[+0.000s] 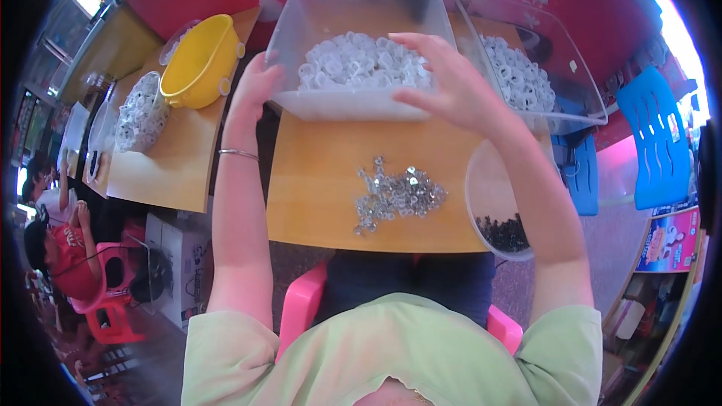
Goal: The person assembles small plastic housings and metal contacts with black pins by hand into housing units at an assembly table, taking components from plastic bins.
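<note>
A large translucent plastic tub [331,107] stands in front of me, with a heap of small white plastic rings [361,62] in it. My left hand [257,84] is at the tub's left edge, fingers extended; whether they press on its wall I cannot tell. Over the tub's right front side hovers my right hand [444,79], thumb and fingers spread wide, nothing held. Nearer me on the wooden table [316,180] lies a loose pile of small shiny metal parts [402,194]. Beneath my right forearm sits a round clear container [485,188] with small black pieces [505,231].
At right stands a second clear tub [579,109] with more white rings [519,71], beside a blue chair [653,139]. Another table [177,173] at left bears a yellow basin [199,64] and a bag of light parts [143,114]. People sit farther left, one in a red shirt [74,259].
</note>
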Demonstrator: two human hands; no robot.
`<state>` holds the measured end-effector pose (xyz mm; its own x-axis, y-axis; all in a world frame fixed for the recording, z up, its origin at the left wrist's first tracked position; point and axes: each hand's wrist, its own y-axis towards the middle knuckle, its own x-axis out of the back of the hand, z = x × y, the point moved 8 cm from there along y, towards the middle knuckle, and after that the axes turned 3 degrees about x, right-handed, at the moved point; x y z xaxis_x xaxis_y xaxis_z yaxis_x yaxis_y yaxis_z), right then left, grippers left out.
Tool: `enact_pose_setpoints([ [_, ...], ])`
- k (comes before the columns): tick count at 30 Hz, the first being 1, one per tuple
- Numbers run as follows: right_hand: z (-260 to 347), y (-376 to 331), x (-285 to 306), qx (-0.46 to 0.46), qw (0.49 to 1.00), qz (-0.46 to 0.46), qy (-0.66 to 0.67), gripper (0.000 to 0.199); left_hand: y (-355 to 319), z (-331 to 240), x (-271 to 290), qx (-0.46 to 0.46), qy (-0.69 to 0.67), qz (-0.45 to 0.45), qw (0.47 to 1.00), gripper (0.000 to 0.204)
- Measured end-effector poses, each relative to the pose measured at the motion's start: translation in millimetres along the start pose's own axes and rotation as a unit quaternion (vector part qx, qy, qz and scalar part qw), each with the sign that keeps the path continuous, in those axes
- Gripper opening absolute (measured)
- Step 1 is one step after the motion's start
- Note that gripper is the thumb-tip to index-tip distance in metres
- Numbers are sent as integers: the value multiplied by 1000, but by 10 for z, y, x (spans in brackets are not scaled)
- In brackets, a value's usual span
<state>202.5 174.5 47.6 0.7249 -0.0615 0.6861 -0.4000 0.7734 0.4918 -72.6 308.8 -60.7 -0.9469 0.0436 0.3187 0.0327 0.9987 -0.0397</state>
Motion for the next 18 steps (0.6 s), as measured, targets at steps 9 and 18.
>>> enact_pose_setpoints([
  [9,-1452,728,-998,-183,913,290,-220,85,-473,30,-1,-13,-169,-42,985,46],
  [18,-1179,1056,-1500,-129,965,217,-69,100,-741,-14,18,-104,-234,-101,961,48],
])
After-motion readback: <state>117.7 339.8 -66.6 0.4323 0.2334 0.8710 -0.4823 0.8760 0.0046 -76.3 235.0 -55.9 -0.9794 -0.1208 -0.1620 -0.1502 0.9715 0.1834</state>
